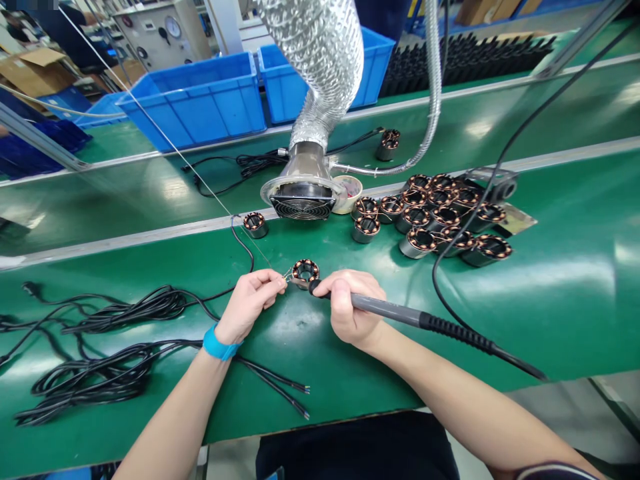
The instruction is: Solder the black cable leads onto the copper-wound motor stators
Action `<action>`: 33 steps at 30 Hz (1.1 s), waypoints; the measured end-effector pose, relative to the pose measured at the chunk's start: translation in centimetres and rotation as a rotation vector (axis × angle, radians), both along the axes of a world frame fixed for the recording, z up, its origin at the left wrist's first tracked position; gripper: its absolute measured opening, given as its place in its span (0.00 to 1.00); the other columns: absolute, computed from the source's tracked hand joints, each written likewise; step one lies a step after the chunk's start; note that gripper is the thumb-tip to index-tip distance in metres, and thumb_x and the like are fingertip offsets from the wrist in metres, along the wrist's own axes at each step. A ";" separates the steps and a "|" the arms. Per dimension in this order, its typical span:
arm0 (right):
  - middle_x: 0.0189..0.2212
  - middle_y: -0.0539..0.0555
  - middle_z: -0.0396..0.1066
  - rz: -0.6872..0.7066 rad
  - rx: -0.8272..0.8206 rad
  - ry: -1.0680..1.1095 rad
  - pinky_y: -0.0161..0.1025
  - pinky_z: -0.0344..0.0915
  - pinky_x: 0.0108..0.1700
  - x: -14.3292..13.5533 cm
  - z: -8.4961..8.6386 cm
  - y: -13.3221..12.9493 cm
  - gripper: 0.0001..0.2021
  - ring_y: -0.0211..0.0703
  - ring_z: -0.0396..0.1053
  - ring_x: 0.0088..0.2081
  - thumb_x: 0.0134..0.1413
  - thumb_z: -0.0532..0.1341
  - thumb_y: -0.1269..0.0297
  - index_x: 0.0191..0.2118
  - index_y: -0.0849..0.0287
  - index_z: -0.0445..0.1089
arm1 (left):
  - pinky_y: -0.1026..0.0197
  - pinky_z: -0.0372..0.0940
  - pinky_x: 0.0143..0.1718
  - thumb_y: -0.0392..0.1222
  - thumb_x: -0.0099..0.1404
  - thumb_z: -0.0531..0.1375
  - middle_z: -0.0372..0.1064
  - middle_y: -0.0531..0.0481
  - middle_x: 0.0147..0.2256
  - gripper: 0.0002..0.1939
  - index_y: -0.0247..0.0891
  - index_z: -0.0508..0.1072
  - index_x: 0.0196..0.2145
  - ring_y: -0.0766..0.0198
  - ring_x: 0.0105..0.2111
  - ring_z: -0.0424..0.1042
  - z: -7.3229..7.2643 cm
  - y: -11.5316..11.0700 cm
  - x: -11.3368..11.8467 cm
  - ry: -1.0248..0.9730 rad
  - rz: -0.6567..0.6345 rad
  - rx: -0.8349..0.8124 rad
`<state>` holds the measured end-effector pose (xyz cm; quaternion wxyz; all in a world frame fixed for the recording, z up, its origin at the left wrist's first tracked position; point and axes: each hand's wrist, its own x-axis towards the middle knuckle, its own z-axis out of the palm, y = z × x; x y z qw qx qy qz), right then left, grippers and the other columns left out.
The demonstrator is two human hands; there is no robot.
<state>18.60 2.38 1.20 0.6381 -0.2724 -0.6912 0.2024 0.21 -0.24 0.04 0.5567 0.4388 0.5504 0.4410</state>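
My right hand (355,307) is wrapped round a grey soldering iron (390,309), its tip pointing left at the near edge of a copper-wound stator (305,270). That stator stands on the green bench top. Just left of it, my left hand (255,297) is closed in a pinch on a thin solder wire (215,193), which runs down from the upper left. Fine lead ends (289,274) show between these fingertips and the stator; whether they are pinched too, I cannot tell. A black cable (243,243) passes behind my left hand.
A fume extractor hood (303,187) hangs close above the stator. Several more stators (445,217) cluster at right, and one stator (255,225) stands at left. Coiled black cables (100,380) lie left. Blue bins (200,100) stand behind. The iron's cord (440,287) loops at right.
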 end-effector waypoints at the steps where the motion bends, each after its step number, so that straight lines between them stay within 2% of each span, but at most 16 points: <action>1: 0.21 0.47 0.73 -0.001 0.000 0.001 0.34 0.68 0.28 0.0 0.0 0.0 0.15 0.35 0.71 0.22 0.61 0.52 0.73 0.25 0.57 0.71 | 0.65 0.47 0.22 0.45 0.63 0.64 0.65 0.53 0.25 0.12 0.33 0.73 0.28 0.73 0.21 0.53 0.0 0.0 0.0 0.000 0.001 0.000; 8: 0.22 0.48 0.75 -0.016 0.004 -0.032 0.35 0.69 0.29 0.1 0.3 0.3 0.15 0.36 0.73 0.24 0.61 0.52 0.73 0.27 0.57 0.72 | 0.67 0.52 0.21 0.47 0.62 0.65 0.64 0.54 0.25 0.13 0.34 0.72 0.32 0.73 0.20 0.57 0.1 -0.1 -0.8 0.038 -0.026 -0.015; 11: 0.23 0.48 0.75 -0.005 0.027 -0.050 0.34 0.69 0.30 0.3 0.4 0.5 0.13 0.36 0.74 0.24 0.60 0.53 0.74 0.28 0.57 0.72 | 0.68 0.51 0.20 0.48 0.57 0.69 0.62 0.56 0.25 0.16 0.34 0.72 0.35 0.73 0.20 0.57 0.2 0.0 -1.5 -0.019 -0.054 -0.064; 14: 0.23 0.47 0.76 -0.010 0.046 -0.061 0.34 0.69 0.30 0.4 0.5 0.5 0.13 0.35 0.74 0.24 0.60 0.53 0.74 0.29 0.57 0.72 | 0.68 0.50 0.20 0.49 0.55 0.70 0.62 0.56 0.24 0.17 0.34 0.72 0.34 0.74 0.19 0.56 0.3 0.2 -1.6 -0.065 -0.058 -0.087; 20: 0.24 0.48 0.76 -0.002 0.061 -0.051 0.34 0.70 0.32 0.5 0.6 0.4 0.12 0.36 0.74 0.25 0.61 0.53 0.73 0.30 0.57 0.71 | 0.67 0.38 0.18 0.53 0.54 0.70 0.53 0.60 0.19 0.20 0.32 0.74 0.31 0.76 0.17 0.45 0.1 0.5 0.1 0.041 0.021 -0.084; 24: 0.24 0.48 0.76 0.002 0.067 -0.048 0.35 0.69 0.32 0.6 0.6 0.4 0.12 0.36 0.74 0.25 0.61 0.53 0.73 0.30 0.58 0.71 | 0.67 0.37 0.19 0.55 0.57 0.68 0.51 0.60 0.19 0.21 0.31 0.75 0.32 0.76 0.18 0.43 0.0 0.4 0.0 0.001 0.013 -0.089; 29: 0.24 0.48 0.76 -0.013 0.059 -0.058 0.35 0.69 0.32 0.7 0.8 0.5 0.13 0.36 0.74 0.25 0.61 0.52 0.73 0.29 0.58 0.71 | 0.67 0.37 0.18 0.53 0.56 0.69 0.57 0.57 0.21 0.20 0.32 0.71 0.26 0.77 0.17 0.43 -0.1 0.5 -0.4 -0.097 0.090 -0.072; 33: 0.24 0.48 0.76 -0.014 0.054 -0.061 0.35 0.69 0.32 0.6 0.7 0.4 0.14 0.37 0.75 0.25 0.62 0.52 0.72 0.29 0.58 0.71 | 0.67 0.38 0.18 0.55 0.55 0.69 0.49 0.61 0.18 0.20 0.33 0.74 0.29 0.75 0.17 0.43 -0.4 0.7 0.5 0.001 0.190 -0.025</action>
